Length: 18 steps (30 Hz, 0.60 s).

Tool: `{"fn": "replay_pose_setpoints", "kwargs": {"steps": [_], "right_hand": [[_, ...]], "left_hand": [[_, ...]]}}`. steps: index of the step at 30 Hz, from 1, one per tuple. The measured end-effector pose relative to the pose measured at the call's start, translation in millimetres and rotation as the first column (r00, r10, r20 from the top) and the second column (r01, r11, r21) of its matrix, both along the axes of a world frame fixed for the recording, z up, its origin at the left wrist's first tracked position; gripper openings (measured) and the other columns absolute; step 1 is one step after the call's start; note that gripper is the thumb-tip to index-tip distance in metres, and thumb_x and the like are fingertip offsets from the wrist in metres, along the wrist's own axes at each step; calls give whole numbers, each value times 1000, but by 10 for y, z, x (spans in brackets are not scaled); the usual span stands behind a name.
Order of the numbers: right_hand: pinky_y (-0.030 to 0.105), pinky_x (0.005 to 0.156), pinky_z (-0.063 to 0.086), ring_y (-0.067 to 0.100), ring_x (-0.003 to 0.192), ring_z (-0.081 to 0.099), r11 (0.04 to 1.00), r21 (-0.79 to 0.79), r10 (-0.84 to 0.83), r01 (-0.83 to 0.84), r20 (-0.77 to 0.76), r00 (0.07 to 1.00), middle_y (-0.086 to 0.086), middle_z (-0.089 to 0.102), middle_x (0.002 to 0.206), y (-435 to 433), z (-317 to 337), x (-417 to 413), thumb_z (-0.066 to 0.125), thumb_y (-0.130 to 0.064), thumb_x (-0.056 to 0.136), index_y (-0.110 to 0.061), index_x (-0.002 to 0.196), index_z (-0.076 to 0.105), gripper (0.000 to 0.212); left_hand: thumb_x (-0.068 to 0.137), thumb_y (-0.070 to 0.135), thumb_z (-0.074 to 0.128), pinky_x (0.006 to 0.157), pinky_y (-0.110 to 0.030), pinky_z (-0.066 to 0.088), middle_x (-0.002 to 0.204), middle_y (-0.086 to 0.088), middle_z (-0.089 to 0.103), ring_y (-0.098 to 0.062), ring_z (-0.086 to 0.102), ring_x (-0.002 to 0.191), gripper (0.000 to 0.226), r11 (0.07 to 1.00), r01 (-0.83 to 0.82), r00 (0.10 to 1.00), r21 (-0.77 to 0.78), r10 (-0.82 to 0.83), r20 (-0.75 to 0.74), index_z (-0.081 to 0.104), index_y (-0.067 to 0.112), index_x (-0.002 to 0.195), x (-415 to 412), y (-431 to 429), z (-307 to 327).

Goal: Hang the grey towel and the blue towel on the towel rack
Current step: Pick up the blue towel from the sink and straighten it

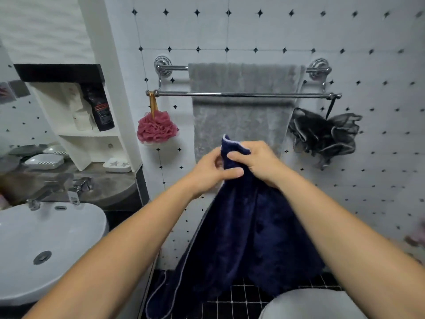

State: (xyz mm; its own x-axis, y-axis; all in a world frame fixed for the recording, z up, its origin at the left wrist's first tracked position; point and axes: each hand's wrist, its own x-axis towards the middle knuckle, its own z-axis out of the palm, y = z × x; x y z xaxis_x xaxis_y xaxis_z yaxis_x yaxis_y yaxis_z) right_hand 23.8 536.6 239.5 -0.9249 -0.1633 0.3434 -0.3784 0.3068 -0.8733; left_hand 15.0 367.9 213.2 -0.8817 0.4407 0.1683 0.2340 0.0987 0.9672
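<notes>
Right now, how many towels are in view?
2. The grey towel hangs over the towel rack's rear bar; the blue towel is gripped by the left hand and right hand.

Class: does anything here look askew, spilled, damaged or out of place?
Only the blue towel: left hand and right hand bunch it, its corner trailing toward the floor. The grey towel hangs straight.
</notes>
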Motion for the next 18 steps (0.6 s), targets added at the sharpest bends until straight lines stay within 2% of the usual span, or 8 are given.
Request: {"fn": "replay_pose_setpoints", "kwargs": {"steps": [2, 4, 7, 9, 11, 13, 16, 18], "right_hand": [[15, 60, 48, -4, 62, 61, 1000, 8, -5, 6, -28, 1000, -16, 72, 65, -25, 34, 6, 69, -10, 86, -29, 78, 73, 21], [13, 61, 46, -5, 63, 60, 999, -23, -38, 37, -47, 998, -13, 72, 70, 26, 38, 16, 71, -11, 84, -30, 82, 72, 19], [15, 70, 50, -3, 75, 63, 994, -6, -108, 108, -23, 994, -5, 70, 90, 146, -39, 33, 76, -9, 79, -22, 99, 65, 26], [25, 76, 55, 7, 81, 68, 987, 49, -158, 156, 60, 986, 1, 73, 95, 249, -164, 55, 77, -9, 77, -19, 101, 65, 29], [32, 73, 59, 17, 80, 73, 979, 90, -194, 182, 152, 969, 3, 76, 90, 389, -359, 89, 76, -12, 77, -17, 93, 69, 18], [30, 61, 58, 18, 68, 71, 964, 142, -252, 223, 236, 938, 0, 75, 75, 579, -624, 139, 75, -15, 78, -17, 78, 69, 7], [27, 52, 45, 21, 54, 54, 910, 269, -396, 315, 345, 851, 5, 58, 60, 887, -1110, 277, 73, -14, 82, -8, 67, 56, 24], [28, 58, 44, 20, 56, 49, 889, 296, -449, 349, 420, 789, 4, 55, 57, 1013, -1387, 397, 71, -12, 84, -10, 64, 56, 25]], "left_hand": [[80, -1, 73, 91, -35, 55, 105, -13, 70, -18, 66, 94, 38, 998, -59, 995, -18, 57, -84, 63, 4, 117, -33, 103, 204], [83, -1, 69, 89, -34, 56, 91, -8, 72, -15, 67, 87, 19, 997, -71, 990, -38, 66, -123, 71, 9, 100, -105, 101, 261], [86, 3, 67, 78, -29, 58, 81, 2, 73, -10, 69, 79, 14, 995, -95, 985, 25, 98, -141, 72, 16, 90, -210, 126, 273], [86, 6, 65, 70, -27, 56, 80, 5, 74, -10, 69, 78, 12, 991, -117, 983, 69, 125, -135, 71, 17, 89, -250, 182, 283], [87, 9, 64, 68, -24, 54, 79, 7, 73, -9, 68, 76, 14, 988, -118, 980, 98, 132, -150, 69, 22, 86, -277, 224, 302], [86, 10, 62, 69, -24, 52, 79, 8, 71, -8, 65, 74, 16, 981, -140, 975, 132, 160, -157, 67, 24, 86, -318, 210, 326], [86, 10, 62, 68, -24, 54, 82, 6, 71, -10, 64, 73, 15, 947, -242, 956, 213, 270, -117, 68, 24, 91, -395, 102, 416], [86, 7, 61, 60, -20, 52, 78, 6, 69, -7, 64, 67, 16, 911, -303, 938, 280, 338, -84, 67, 22, 87, -430, 44, 480]]}}
